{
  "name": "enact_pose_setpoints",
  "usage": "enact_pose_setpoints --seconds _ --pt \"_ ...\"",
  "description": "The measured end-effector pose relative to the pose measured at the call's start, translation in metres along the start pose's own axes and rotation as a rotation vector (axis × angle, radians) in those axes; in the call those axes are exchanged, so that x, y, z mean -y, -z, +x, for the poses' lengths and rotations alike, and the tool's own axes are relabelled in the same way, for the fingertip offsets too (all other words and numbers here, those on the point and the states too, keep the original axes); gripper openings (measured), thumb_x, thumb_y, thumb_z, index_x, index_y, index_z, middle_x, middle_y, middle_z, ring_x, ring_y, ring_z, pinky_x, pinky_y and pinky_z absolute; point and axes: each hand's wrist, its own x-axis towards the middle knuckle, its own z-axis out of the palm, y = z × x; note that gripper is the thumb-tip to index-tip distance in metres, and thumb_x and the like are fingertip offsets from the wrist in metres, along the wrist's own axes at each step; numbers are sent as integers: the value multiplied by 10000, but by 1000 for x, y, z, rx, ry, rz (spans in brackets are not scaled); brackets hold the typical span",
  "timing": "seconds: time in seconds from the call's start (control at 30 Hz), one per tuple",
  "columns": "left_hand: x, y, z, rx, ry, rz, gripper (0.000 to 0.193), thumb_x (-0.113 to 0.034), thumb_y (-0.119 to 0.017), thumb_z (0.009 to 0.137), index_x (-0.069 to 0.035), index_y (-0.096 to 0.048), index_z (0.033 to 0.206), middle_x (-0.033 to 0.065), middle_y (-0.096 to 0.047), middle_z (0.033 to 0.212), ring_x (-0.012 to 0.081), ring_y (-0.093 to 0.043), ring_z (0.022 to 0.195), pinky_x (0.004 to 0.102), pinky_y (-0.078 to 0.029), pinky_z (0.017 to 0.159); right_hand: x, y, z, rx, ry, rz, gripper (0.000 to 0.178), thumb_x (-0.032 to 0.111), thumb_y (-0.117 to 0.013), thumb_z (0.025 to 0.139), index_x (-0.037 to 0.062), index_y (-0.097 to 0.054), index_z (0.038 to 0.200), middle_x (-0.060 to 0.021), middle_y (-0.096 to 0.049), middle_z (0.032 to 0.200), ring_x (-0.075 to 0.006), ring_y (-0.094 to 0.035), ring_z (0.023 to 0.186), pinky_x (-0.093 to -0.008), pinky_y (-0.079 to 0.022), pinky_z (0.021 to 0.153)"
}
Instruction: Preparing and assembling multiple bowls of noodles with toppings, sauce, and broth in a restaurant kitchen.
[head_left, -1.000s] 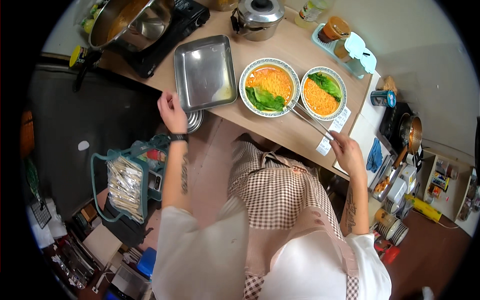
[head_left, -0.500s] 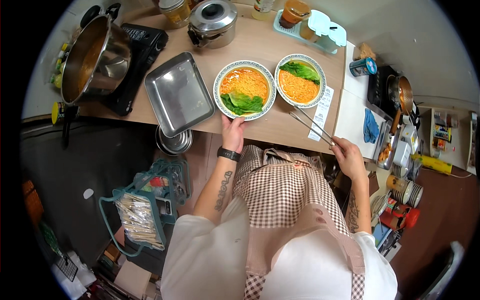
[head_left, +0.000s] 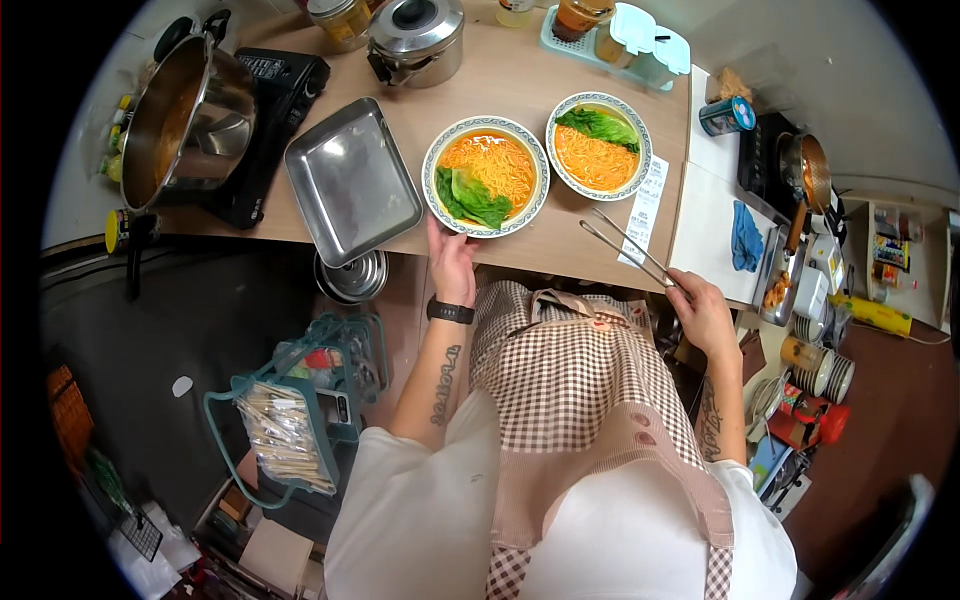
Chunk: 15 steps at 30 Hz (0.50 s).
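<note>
A patterned-rim bowl of noodles [head_left: 507, 172] in orange broth sits near the table's front edge, leafy greens at its lower left. My left hand [head_left: 453, 268], with a black watch at the wrist, holds this bowl at its near side; some fingertips are hidden under the rim. To its right stands a second noodle bowl [head_left: 598, 162] with greens along its far side. My right hand [head_left: 700, 308] is closed around metal tongs [head_left: 640, 255]. The tongs' tips are apart, empty, and point toward the second bowl's near side.
A steel tray [head_left: 355, 185] lies left of the bowls, beside a large pot [head_left: 185, 120] on a black portable stove [head_left: 272, 130]. A lidded pot [head_left: 415, 45] stands behind. A paper slip [head_left: 648, 210] lies at right. Light-blue containers [head_left: 640, 45] stand on the far edge.
The near bowl has turned clockwise, bringing its greens from the near side to the lower left. My left hand has shifted slightly left along the rim. The tongs stay in my right hand.
</note>
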Motion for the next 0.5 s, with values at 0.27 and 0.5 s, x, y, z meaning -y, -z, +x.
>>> enact_pose_setpoints --seconds 0.27,0.5 --pt "24 -3 -2 8 -74 90 658 21 -518 931 -121 -287 1531 59 -536 1339 136 -564 1103 281 -479 880 9 -4 1 37 43 6 304 141 -616 908 5 -658 1176 -222 -673 1014 -394 -647 927 -401 -508 819" --pt "19 4 0 13 -121 107 783 100 -535 855 -86 -229 1552 93 -499 1384 194 -535 1212 335 -443 1021 31 -22 26 73 178 -35 284 150 -630 906 24 -671 1157 -197 -689 1017 -383 -660 903 -414 -526 808"
